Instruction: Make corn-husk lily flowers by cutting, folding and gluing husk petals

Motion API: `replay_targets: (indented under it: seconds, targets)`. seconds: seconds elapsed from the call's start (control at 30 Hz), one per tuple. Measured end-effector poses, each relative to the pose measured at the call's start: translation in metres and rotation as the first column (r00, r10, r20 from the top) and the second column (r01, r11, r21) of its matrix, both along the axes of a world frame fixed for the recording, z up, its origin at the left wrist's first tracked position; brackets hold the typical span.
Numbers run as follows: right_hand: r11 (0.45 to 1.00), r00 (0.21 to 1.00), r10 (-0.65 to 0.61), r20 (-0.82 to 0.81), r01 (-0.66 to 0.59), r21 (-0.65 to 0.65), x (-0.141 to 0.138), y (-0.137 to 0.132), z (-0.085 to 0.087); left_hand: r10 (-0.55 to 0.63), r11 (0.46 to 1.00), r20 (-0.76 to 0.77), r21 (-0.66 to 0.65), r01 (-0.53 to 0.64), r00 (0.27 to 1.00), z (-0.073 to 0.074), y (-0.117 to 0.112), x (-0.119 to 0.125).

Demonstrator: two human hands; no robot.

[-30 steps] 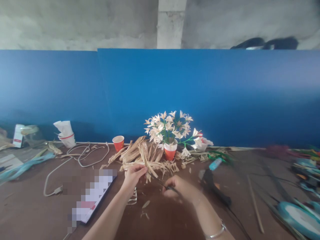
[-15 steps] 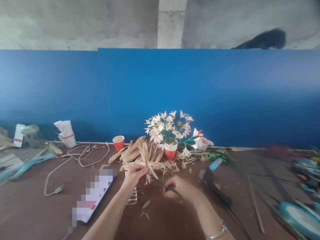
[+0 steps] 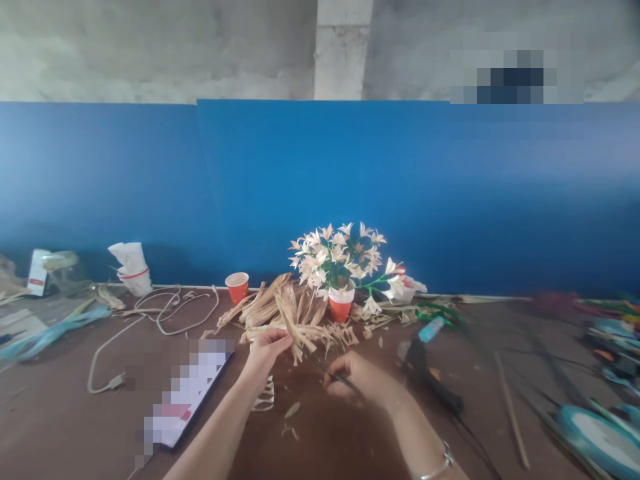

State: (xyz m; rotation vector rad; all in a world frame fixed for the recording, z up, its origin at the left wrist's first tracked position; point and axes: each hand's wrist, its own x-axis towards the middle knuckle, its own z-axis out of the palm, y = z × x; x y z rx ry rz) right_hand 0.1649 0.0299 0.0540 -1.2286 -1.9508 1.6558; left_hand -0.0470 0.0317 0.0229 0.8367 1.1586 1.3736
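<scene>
My left hand (image 3: 266,353) pinches a pale dried husk strip (image 3: 289,319) between thumb and fingers, its split ends fanning toward the right. In my right hand (image 3: 361,379) is a thin dark metal tool (image 3: 345,381) whose narrow tip points at the strip's lower end. The tool looks like slim scissors or tweezers; its exact kind is blurred. Just beyond lies a heap of dried husks (image 3: 267,303). Behind them, an orange-and-white paper cup (image 3: 341,310) holds a bunch of white husk flowers (image 3: 337,253) on green stems. Small husk scraps (image 3: 292,409) lie between my forearms.
An orange cup (image 3: 237,287) and a coiled white cable (image 3: 165,327) are at the left, near a partly blurred power strip (image 3: 193,403). To the right lie a black corded tool (image 3: 430,380), a stick (image 3: 511,410) and a blue ribbon spool (image 3: 597,437). A blue partition (image 3: 320,167) closes the back.
My left hand and the husk strip have shifted slightly left, and the gap to the tool's tip looks a little wider. My right hand has barely moved.
</scene>
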Motion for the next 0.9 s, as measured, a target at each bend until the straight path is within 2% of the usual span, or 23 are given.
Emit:
replay_targets:
  seconds: [0.17, 0.3, 0.5, 0.7, 0.9]
  targets:
    - [1.0, 0.998, 0.003, -0.06, -0.004, -0.019, 0.001, 0.003, -0.007, 0.148, 0.988, 0.013, 0.049, -0.148, 0.989, 0.008, -0.003, 0.0]
    - [0.999, 0.998, 0.008, -0.066, -0.011, -0.039, -0.002, 0.002, -0.009, 0.207, 0.977, 0.054, 0.037, -0.209, 0.977, 0.009, -0.004, 0.003]
    - [1.0, 0.999, 0.005, -0.047, -0.005, -0.002, -0.01, 0.001, -0.011, 0.212, 0.976, 0.136, 0.018, -0.216, 0.968, 0.006, -0.007, 0.016]
    - [1.0, 0.998, -0.005, -0.07, 0.006, 0.013, -0.012, 0.002, -0.012, 0.179, 0.984, 0.24, -0.037, -0.176, 0.954, 0.001, -0.011, 0.026]
    - [1.0, 0.992, 0.009, -0.128, -0.005, 0.029, -0.018, 0.002, -0.019, 0.21, 0.978, 0.244, -0.042, -0.206, 0.947, -0.003, -0.015, 0.034]
